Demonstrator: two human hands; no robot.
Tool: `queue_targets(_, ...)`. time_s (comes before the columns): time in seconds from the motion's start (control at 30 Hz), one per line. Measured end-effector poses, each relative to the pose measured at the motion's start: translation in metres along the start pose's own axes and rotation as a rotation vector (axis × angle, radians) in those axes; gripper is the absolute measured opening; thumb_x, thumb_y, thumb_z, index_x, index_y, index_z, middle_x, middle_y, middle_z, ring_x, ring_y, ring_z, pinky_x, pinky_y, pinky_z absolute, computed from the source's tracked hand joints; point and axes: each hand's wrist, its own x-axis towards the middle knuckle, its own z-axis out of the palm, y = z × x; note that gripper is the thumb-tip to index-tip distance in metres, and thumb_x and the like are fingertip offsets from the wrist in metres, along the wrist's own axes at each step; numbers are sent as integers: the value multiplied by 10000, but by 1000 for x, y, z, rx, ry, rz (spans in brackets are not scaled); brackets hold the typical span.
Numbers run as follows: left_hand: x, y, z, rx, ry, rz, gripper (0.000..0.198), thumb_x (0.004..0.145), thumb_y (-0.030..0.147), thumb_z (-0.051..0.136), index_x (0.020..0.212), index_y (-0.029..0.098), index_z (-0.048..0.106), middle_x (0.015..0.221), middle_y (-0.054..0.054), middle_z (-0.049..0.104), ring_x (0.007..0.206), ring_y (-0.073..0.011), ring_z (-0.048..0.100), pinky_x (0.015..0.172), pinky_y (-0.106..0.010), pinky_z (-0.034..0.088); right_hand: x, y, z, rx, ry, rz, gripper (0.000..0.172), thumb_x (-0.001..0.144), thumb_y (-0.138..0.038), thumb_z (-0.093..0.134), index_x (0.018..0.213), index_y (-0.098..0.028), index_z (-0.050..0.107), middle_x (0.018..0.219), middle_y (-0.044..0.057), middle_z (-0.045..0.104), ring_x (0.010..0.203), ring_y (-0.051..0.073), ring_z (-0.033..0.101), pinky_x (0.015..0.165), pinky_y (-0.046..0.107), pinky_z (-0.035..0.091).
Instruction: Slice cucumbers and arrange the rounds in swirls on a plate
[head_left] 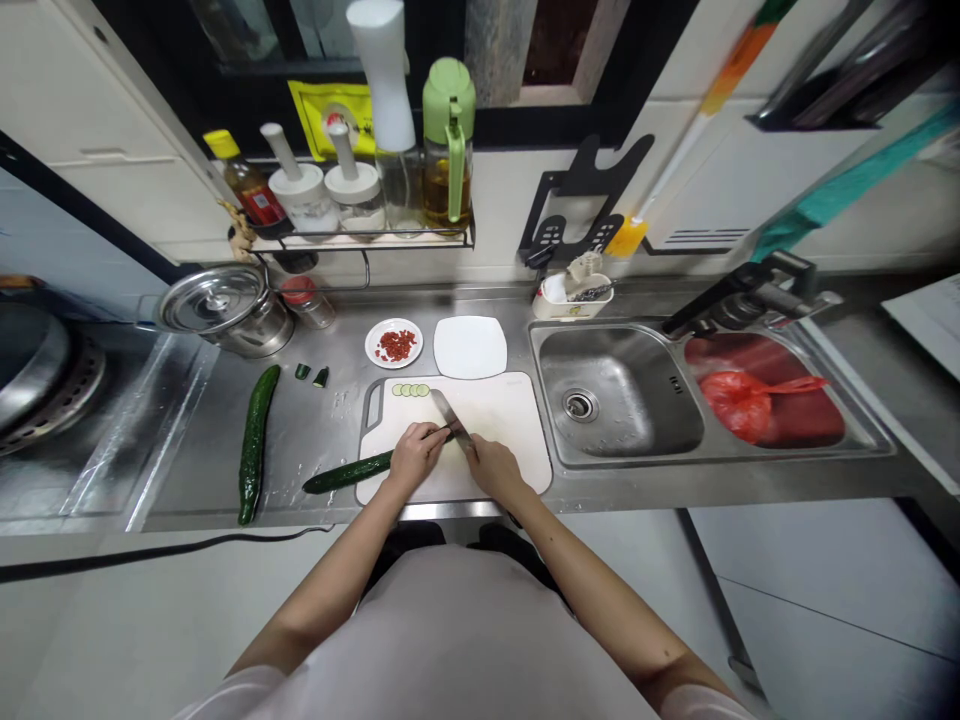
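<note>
My left hand is closed over a dark green cucumber, whose far end sticks out past the left side of the white cutting board. In my right hand is a kitchen knife, its handle hidden in my grip. The blade slants up and left, against or just beside the cucumber's right end; contact is hard to make out. A short row of several pale cucumber slices lies along the board's upper left edge.
A second cucumber and two cut ends lie on the steel counter at left. Behind the board are a plate of chopped red pieces and a white square plate. A sink with a red bag is at right.
</note>
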Motion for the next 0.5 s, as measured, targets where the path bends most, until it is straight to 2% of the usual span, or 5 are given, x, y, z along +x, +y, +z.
queue_targets(0.5, 1, 2, 0, -38, -9, -10, 249, 954, 253, 492, 1072, 242, 712, 993, -67, 679, 937, -177, 611, 821, -325, 548, -8, 4, 0, -43, -53, 1, 302, 984, -256, 322, 1146, -155, 556, 990, 135, 701, 936, 249, 662, 712, 295, 398)
